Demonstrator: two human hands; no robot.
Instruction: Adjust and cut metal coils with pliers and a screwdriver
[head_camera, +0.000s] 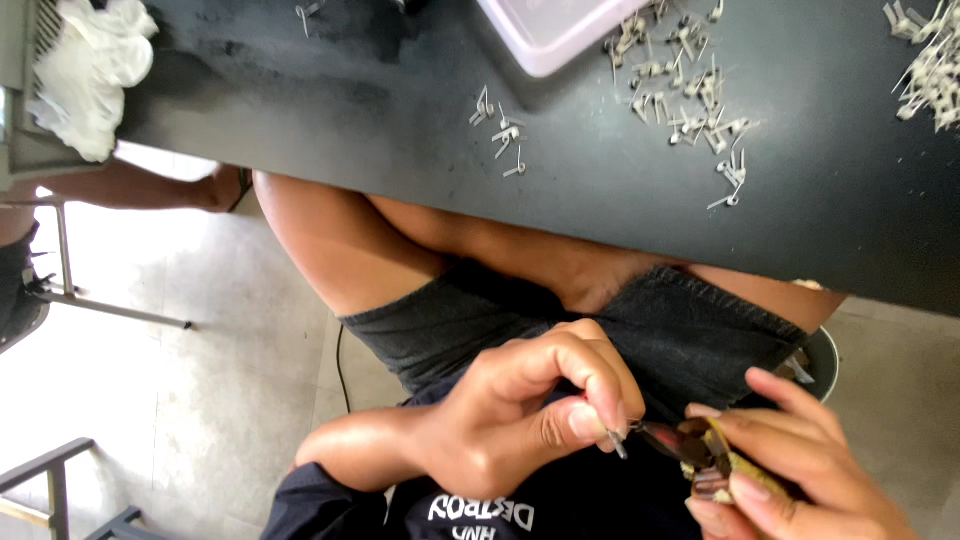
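Held below the near edge of the black table (400, 100), over the lap: a small pale metal piece (613, 441), pinched between thumb and forefinger of the left hand (520, 420), fingers closed narrow around it with only the thin end showing. Met at that end by the dark pointed tip of a small brown hand tool (690, 446), gripped in the right hand (800, 470), fingers wrapped loosely about its body. Tip and piece touching or just apart; could not tell which.

Judged as the step in hand: bringing the single piece and the tool's tip together, off the table and close to the body. Called next, by that reading, for a steady left pinch and a fine, small motion of the tool hand, with little to grip and an easy slip.

Beneath the hands, dark shorts (680, 320) and bare legs running under the table. On the table's top, near its edge, a few loose pale pieces (500, 130). Farther in, a denser scatter (690, 90) just beside a pale plastic tray (550, 30). Another heap (930, 70) at the table's right end, a white cloth (90, 70) just off its left end.
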